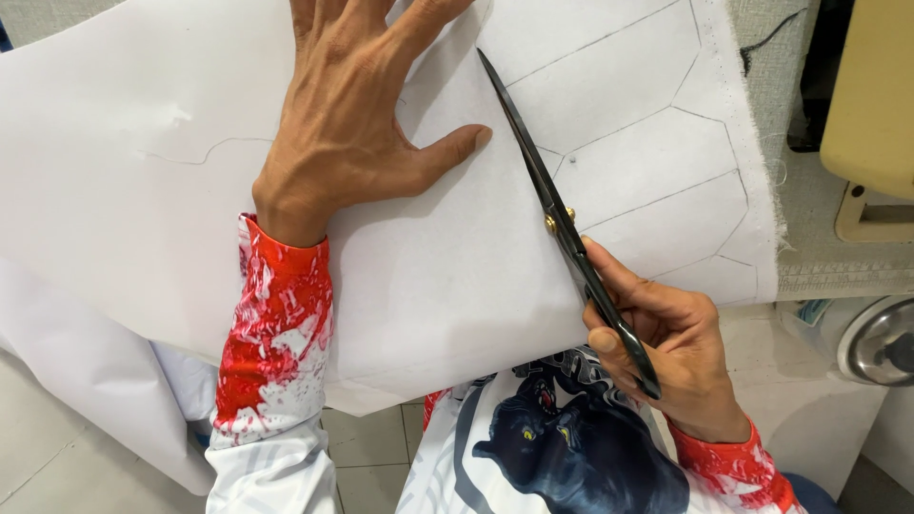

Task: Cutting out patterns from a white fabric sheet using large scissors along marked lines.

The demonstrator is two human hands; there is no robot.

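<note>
Cropping left hand (352, 124) fingertips, frame edge

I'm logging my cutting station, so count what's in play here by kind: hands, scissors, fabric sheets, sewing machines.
Hands: 2, the left hand pressed flat on the fabric and the right hand gripping the scissors
Black scissors: 1
White fabric sheet with drawn pattern lines: 1
Cream sewing machine, partly in view at the right edge: 1
Total: 5
</note>
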